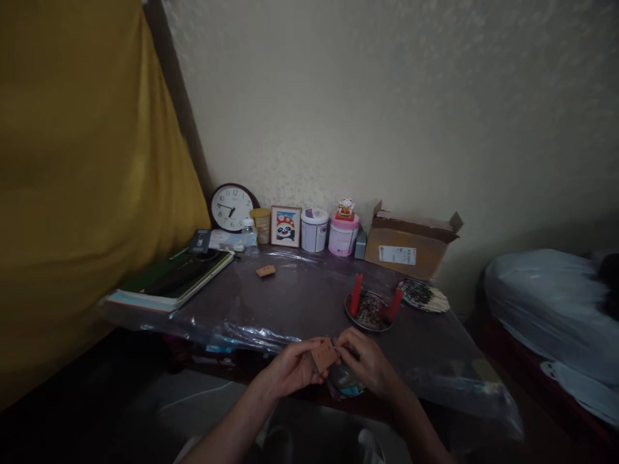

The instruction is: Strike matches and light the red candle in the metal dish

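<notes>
Just off the table's front edge, my left hand (296, 368) is closed around a small brown cardboard packet (324, 356) with dark marks on its face. The fingers of my right hand (363, 361) are pinched together against the packet's right edge; what lies between them is hidden. A similar flat brown packet (265, 271) lies farther back on the table. Beyond my right hand, a round metal dish (370, 327) bears two red candles, one upright (356, 295) and one tilted (394, 304), above a dark, speckled filling. No flame shows.
Clear plastic covers the dark table (300, 296). Along the wall stand a clock (233, 207), a panda picture (285, 227), two tubs (314, 231) and an opened carton (406, 241). A plate of thin sticks (425, 296) is at right, books (171, 283) at left.
</notes>
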Available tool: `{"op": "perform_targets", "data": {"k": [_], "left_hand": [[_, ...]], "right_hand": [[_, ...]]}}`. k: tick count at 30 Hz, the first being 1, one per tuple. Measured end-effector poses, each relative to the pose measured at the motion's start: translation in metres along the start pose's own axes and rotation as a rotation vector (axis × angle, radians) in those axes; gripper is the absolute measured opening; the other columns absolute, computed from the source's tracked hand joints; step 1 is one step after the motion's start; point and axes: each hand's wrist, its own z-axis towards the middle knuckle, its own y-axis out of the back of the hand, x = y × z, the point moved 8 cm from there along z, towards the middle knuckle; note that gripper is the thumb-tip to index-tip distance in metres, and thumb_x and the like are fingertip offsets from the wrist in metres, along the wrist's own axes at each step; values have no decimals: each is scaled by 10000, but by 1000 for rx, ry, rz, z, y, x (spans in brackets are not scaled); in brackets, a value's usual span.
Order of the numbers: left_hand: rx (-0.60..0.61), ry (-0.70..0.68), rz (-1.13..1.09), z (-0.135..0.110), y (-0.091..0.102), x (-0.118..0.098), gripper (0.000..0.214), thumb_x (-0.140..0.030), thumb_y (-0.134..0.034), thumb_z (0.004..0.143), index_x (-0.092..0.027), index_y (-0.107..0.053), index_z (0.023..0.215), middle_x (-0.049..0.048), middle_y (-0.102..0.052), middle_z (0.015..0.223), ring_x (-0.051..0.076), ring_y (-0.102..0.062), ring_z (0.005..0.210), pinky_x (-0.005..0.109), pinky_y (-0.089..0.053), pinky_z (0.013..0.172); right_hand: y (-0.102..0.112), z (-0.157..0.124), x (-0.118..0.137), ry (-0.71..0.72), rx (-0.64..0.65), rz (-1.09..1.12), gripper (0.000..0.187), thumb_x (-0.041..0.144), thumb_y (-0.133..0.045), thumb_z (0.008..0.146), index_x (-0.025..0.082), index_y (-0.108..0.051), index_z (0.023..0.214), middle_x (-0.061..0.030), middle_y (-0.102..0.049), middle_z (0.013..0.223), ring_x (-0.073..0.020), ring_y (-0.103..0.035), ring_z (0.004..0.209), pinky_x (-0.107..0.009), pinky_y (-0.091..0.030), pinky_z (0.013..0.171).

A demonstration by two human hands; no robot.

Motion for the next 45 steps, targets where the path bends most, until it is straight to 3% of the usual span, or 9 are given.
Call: {"op": "perform_targets", "data": {"k": [5,11,17,24,35,40,45], "left_hand": [[30,-6,18,-1,-1,-1,395,-247,-468,816,-171,-489,1204,135,-649,961,153,-616,635,248,-413,569],[61,-25,2,-1,-2,-1,390,-242,-469,819,-156,-501,1198,123,-652,942,163,-620,660,248,-411,561],[51,-19,24,-2,-3,0,405,-233,-435,827,-139,-476,1219,150,-653,961,159,-619,650,250,-411,564],[30,0,10,-1,0,0,392,-226,-442,816,-140,-496,1195,137,-661,931,166,-623,629,251,-413,541],[-6,33,-18,-2,1,3,378,-221,-451,806,-122,-525,1163,129,-668,891,169,-625,611,251,-410,535],[1,28,-3,-2,1,3,369,-224,-442,810,-131,-522,1158,145,-666,913,169,-623,606,251,-404,532],[21,23,5,-1,2,4,380,-225,-445,807,-124,-517,1166,157,-666,910,171,-625,610,254,-409,539]], "right_hand": [[0,0,1,-3,11,-20,144,218,-457,866,212,-570,778,-7,-575,760,-154,-554,732,-263,-432,693],[0,0,7,13,42,-2,159,198,-443,875,227,-595,914,-23,-590,880,-154,-569,828,-267,-431,753],[-1,0,7,26,50,-18,154,212,-448,887,210,-579,805,-15,-572,813,-146,-561,787,-259,-427,731],[-2,-1,9,65,66,-13,154,234,-427,906,211,-577,878,-31,-580,855,-145,-558,808,-256,-439,736],[-3,-5,4,44,45,-40,86,174,-489,856,203,-539,793,-5,-563,795,-132,-542,740,-242,-428,687],[-3,-4,7,66,76,-29,116,162,-467,871,211,-570,887,-19,-578,859,-138,-555,796,-250,-430,722],[-4,-4,6,66,90,-30,108,171,-472,871,206,-560,817,-13,-573,827,-135,-555,782,-244,-427,710]]}}
